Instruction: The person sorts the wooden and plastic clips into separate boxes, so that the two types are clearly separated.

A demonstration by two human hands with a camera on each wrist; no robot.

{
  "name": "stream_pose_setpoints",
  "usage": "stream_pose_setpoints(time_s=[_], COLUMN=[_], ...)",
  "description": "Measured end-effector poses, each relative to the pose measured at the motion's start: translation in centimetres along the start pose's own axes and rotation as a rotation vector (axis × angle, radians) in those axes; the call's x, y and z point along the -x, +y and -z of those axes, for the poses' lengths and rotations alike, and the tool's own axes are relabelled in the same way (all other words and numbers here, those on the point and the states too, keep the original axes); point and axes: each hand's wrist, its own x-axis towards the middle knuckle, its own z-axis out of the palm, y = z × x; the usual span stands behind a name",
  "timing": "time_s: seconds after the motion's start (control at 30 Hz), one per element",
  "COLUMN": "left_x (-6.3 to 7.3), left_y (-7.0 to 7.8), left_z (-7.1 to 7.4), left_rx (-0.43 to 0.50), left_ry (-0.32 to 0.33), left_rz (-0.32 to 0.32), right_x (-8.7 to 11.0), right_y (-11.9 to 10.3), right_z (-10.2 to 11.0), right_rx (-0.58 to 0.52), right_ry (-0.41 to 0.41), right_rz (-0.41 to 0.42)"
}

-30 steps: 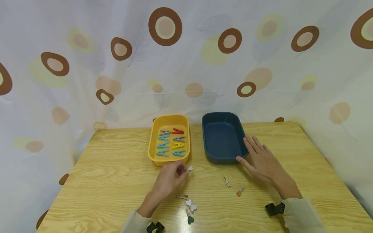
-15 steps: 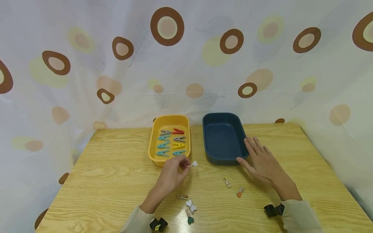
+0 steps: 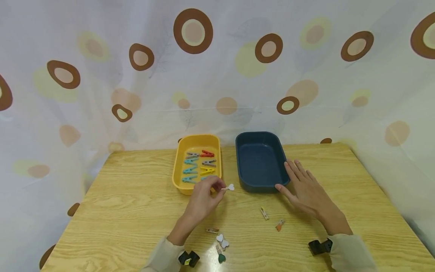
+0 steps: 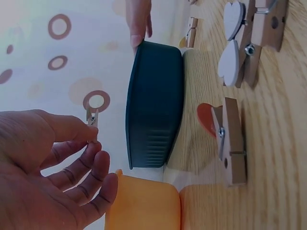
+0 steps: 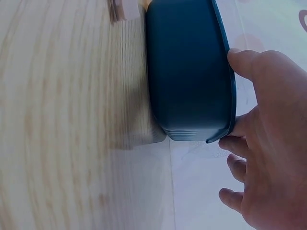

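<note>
My left hand (image 3: 204, 198) pinches a small wooden clothespin with a white heart (image 3: 231, 187) between thumb and fingertips. That hand is raised over the near right corner of the yellow bin (image 3: 175, 172), covering part of it. In the left wrist view the pinched clothespin (image 4: 92, 117) points away from the fingertips. My right hand (image 3: 306, 190) rests at the near right corner of the dark blue bin (image 3: 261, 162), fingers extended. In the right wrist view its thumb (image 5: 242, 62) touches the bin's rim. Several plastic clothespins (image 3: 189, 170), blue, grey, red and yellow, lie in the yellow bin.
On the wooden table (image 3: 129, 204) lie an orange-tipped clothespin (image 3: 279, 225), a yellow-tipped one (image 3: 264, 213), a brown one (image 3: 212, 230), white heart clothespins (image 3: 222, 241) and a green heart one (image 3: 221, 255). A patterned cloth (image 3: 217, 75) hangs behind the bins.
My left hand has lifted the white heart clothespin off the table and carried it slightly forward and right, towards the blue bin. My right hand has stayed at the blue bin.
</note>
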Motion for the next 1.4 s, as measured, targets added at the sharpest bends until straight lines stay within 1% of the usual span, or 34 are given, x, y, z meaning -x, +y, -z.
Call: stream_pose_setpoints(time_s=[0.37, 0.53, 0.8, 0.97, 1.07, 1.23, 1.4], left_x=[-0.9, -1.2, -2.0, -2.7, -3.2, -4.4, -6.0], left_y=[0.7, 0.9, 1.3, 1.4, 1.6, 2.0, 2.6], left_z=[-0.7, -1.0, -1.7, -2.2, -2.6, -3.4, -4.4], left_rx=[0.069, 0.111, 0.160, 0.212, 0.239, 0.274, 0.280], left_ry=[-0.001, -0.010, -0.018, -0.023, -0.013, -0.006, -0.025], left_rz=[-0.015, 0.015, 0.016, 0.043, 0.060, 0.071, 0.067], right_x=[-0.1, -0.1, 0.0, 0.0, 0.0, 0.0, 0.0], right_y=[0.1, 0.1, 0.0, 0.1, 0.1, 0.1, 0.0], right_z=[0.0, 0.0, 0.0, -0.1, -0.1, 0.1, 0.1], right_rx=[-0.014, -0.014, -0.021, -0.020, -0.018, -0.021, -0.024], right_ry=[0.000, -0.003, -0.012, -0.012, -0.013, -0.013, -0.017], right_rz=[0.002, -0.003, -0.017, -0.020, -0.023, -0.026, -0.027])
